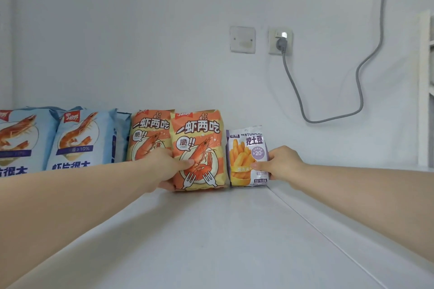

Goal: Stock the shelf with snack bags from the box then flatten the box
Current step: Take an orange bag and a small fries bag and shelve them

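A row of snack bags stands upright against the back wall on a white shelf [211,230]. Two blue shrimp-chip bags [79,141] are at the left, with a second orange shrimp bag [148,134] beside them. My left hand [169,169] grips the front orange shrimp bag [199,148] at its lower left edge. To its right stands a small purple fries bag [246,155], and my right hand [281,164] holds its right side, thumb on the front. The box is out of view.
A blank wall plate [242,39] and a socket [280,41] with a grey cable [361,91] plugged in sit on the wall above the bags. A white rack [426,89] stands at the far right. Bare shelf surface stretches in front of the bags.
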